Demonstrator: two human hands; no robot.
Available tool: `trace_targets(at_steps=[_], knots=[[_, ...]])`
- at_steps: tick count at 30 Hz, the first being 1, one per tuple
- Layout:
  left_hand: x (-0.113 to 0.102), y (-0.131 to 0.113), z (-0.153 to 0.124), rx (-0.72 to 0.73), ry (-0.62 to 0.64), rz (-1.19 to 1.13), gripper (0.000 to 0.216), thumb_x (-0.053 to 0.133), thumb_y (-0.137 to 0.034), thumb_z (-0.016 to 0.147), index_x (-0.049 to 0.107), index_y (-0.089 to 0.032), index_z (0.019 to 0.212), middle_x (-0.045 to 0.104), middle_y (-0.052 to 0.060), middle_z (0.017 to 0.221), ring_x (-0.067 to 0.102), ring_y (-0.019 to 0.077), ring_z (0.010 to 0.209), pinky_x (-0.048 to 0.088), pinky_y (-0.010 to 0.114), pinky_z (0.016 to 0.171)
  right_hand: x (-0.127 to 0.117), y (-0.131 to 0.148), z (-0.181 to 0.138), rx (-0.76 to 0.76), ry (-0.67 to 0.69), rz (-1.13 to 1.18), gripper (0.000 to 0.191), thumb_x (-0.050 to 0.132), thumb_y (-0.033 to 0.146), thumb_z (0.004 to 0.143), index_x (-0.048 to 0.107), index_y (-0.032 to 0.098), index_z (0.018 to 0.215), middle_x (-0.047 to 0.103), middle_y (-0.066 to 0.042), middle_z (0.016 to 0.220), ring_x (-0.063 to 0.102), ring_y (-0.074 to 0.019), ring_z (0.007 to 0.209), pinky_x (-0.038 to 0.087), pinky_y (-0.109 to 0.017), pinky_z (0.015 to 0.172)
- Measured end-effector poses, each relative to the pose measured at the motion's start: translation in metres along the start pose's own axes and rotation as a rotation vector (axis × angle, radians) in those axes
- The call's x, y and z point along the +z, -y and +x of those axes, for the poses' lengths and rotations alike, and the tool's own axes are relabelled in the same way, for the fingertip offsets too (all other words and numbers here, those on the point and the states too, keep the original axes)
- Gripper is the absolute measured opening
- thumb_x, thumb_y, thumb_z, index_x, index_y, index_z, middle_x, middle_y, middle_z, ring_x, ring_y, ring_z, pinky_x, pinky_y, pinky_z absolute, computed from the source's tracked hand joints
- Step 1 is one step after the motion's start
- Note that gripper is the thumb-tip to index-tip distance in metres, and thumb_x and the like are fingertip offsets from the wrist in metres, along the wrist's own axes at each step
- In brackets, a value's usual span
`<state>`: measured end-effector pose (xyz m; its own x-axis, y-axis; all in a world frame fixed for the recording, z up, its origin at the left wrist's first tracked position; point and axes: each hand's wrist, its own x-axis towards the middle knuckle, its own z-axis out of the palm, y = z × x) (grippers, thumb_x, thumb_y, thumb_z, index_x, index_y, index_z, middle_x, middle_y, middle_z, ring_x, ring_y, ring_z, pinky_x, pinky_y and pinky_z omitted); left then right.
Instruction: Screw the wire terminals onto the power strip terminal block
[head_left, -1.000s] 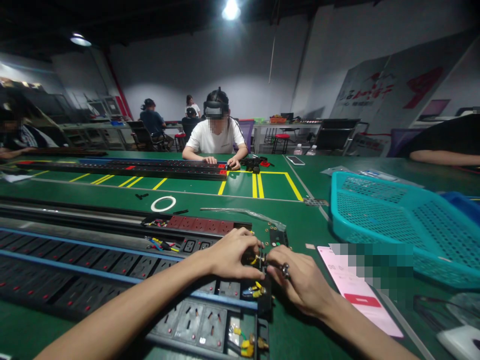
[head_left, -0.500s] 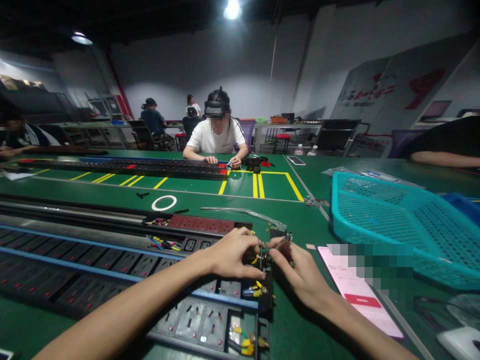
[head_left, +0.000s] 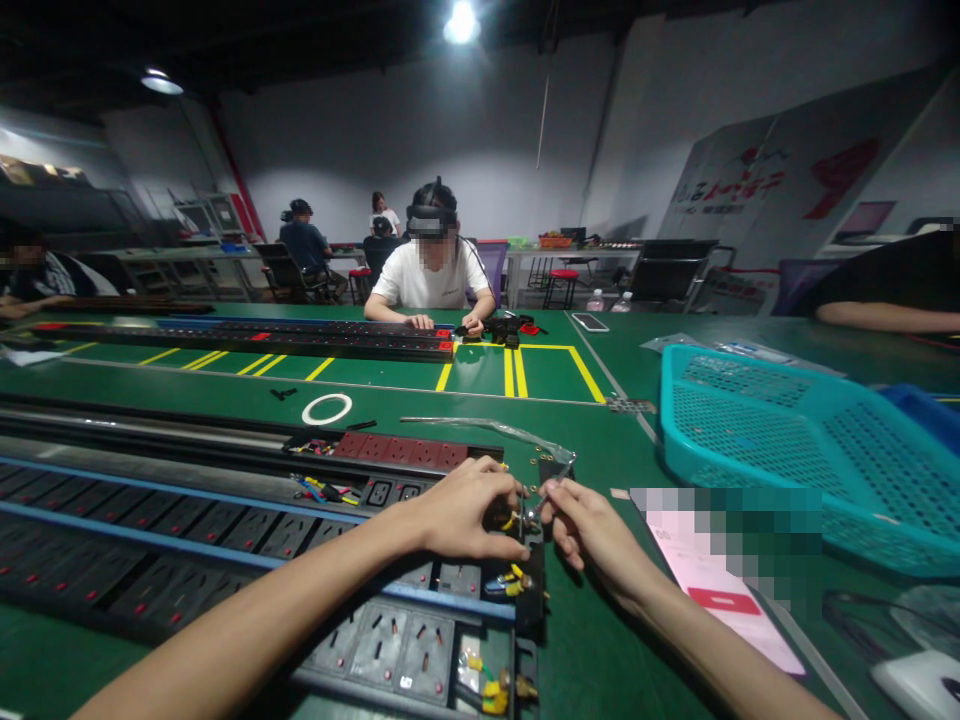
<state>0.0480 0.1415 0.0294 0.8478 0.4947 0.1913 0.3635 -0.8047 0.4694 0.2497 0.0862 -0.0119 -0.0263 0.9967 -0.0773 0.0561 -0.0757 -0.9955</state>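
Note:
My left hand (head_left: 469, 510) is closed around the end of a black power strip (head_left: 442, 575), its thumb and fingers at the metal end plate beside some yellow wire lugs. In my right hand (head_left: 592, 525), a slim silvery wrench (head_left: 559, 478) is pinched between thumb and fingers. Its lower end reaches the end plate, close to my left fingertips; the exact contact there is too small to tell. Nearer to me, yellow-sleeved wire terminals (head_left: 511, 580) show at the strip ends, and another socket strip (head_left: 401, 645) lies in front.
Right of my hands are a teal basket (head_left: 667, 450) and a phone with a pink screen (head_left: 720, 600). Beyond the strips lie a white tape ring (head_left: 327, 409) and a clear plastic sleeve (head_left: 495, 425). A co-worker (head_left: 435, 265) sits opposite with other strips.
My right hand has turned and shifted slightly, and the wrench now slants down to the end plate. My left hand keeps its place.

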Motion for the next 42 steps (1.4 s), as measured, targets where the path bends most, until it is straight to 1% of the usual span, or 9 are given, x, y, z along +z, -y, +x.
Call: trace_targets(at_steps=[4, 7, 10, 13, 18, 23, 30, 37, 42], knots=[[0.000, 0.001, 0.000, -0.005, 0.001, -0.005, 0.044, 0.085, -0.047, 0.072, 0.059, -0.018, 0.093, 0.064, 0.007, 0.102, 0.054, 0.0287, 0.105, 0.045, 0.036, 0.087, -0.002, 0.001, -0.007, -0.156, -0.130, -0.094, 0.042, 0.051, 0.064, 0.092, 0.055, 0.022, 0.089, 0.054, 0.005, 0.060, 0.047, -0.0109, 0.043, 0.036, -0.021, 0.039], [0.000, 0.001, 0.000, -0.003, 0.008, -0.008, 0.043, 0.084, -0.049, 0.073, 0.059, -0.019, 0.093, 0.065, 0.007, 0.104, 0.054, 0.0285, 0.105, 0.045, 0.037, 0.088, -0.006, 0.004, -0.015, -0.556, -0.183, -0.397, 0.025, 0.046, 0.043, 0.101, 0.058, 0.021, 0.097, 0.065, -0.004, 0.081, 0.064, -0.0183, 0.070, 0.049, -0.027, 0.061], [-0.001, 0.000, 0.000, -0.004, 0.015, -0.007, 0.042, 0.082, -0.048, 0.074, 0.060, -0.019, 0.094, 0.065, 0.007, 0.103, 0.055, 0.0290, 0.106, 0.045, 0.037, 0.088, -0.008, 0.004, -0.020, -0.951, -0.097, -0.727, 0.017, 0.040, 0.026, 0.104, 0.056, 0.020, 0.101, 0.068, -0.006, 0.086, 0.066, -0.0197, 0.073, 0.050, -0.029, 0.064], [-0.001, -0.001, 0.000, -0.010, 0.016, -0.003, 0.041, 0.081, -0.048, 0.075, 0.060, -0.019, 0.095, 0.065, 0.008, 0.102, 0.054, 0.0292, 0.106, 0.045, 0.037, 0.089, -0.008, 0.002, -0.021, -1.082, 0.014, -0.889, 0.016, 0.038, 0.018, 0.102, 0.054, 0.019, 0.105, 0.065, -0.005, 0.080, 0.063, -0.0188, 0.064, 0.045, -0.027, 0.055], [-0.001, -0.001, 0.001, -0.012, 0.020, 0.004, 0.041, 0.081, -0.048, 0.075, 0.060, -0.019, 0.095, 0.064, 0.007, 0.101, 0.054, 0.0286, 0.105, 0.045, 0.037, 0.090, -0.008, 0.001, -0.021, -1.020, 0.091, -0.904, 0.017, 0.039, 0.016, 0.100, 0.055, 0.019, 0.105, 0.066, -0.007, 0.086, 0.064, -0.0205, 0.069, 0.047, -0.029, 0.058], [-0.001, -0.001, 0.001, -0.009, 0.021, 0.013, 0.045, 0.083, -0.050, 0.073, 0.060, -0.019, 0.095, 0.065, 0.007, 0.101, 0.055, 0.0292, 0.104, 0.045, 0.037, 0.086, -0.003, 0.008, -0.021, -0.661, 0.001, -0.568, 0.019, 0.042, 0.031, 0.102, 0.059, 0.022, 0.099, 0.068, -0.007, 0.091, 0.067, -0.0226, 0.082, 0.052, -0.032, 0.072], [0.000, 0.001, 0.000, 0.002, 0.019, 0.010, 0.044, 0.084, -0.048, 0.073, 0.060, -0.018, 0.094, 0.064, 0.007, 0.102, 0.054, 0.0281, 0.104, 0.044, 0.036, 0.088, 0.004, 0.006, -0.003, -0.042, 0.031, -0.016, 0.050, 0.059, 0.071, 0.080, 0.052, 0.023, 0.085, 0.054, 0.007, 0.058, 0.038, -0.0073, 0.031, 0.027, -0.018, 0.030], [0.001, 0.003, 0.000, 0.002, 0.012, 0.009, 0.045, 0.084, -0.049, 0.073, 0.060, -0.018, 0.095, 0.064, 0.008, 0.103, 0.054, 0.0285, 0.104, 0.045, 0.036, 0.087, 0.002, 0.007, -0.008, -0.087, -0.088, -0.024, 0.047, 0.054, 0.070, 0.085, 0.051, 0.023, 0.088, 0.051, 0.007, 0.060, 0.041, -0.0092, 0.038, 0.031, -0.019, 0.034], [0.000, 0.003, 0.000, 0.009, 0.011, 0.008, 0.045, 0.083, -0.051, 0.074, 0.060, -0.018, 0.096, 0.064, 0.007, 0.101, 0.055, 0.0289, 0.105, 0.045, 0.036, 0.086, -0.002, 0.011, -0.021, -0.579, -0.144, -0.470, 0.019, 0.047, 0.038, 0.100, 0.058, 0.023, 0.096, 0.067, -0.004, 0.085, 0.065, -0.0211, 0.076, 0.050, -0.031, 0.069]])
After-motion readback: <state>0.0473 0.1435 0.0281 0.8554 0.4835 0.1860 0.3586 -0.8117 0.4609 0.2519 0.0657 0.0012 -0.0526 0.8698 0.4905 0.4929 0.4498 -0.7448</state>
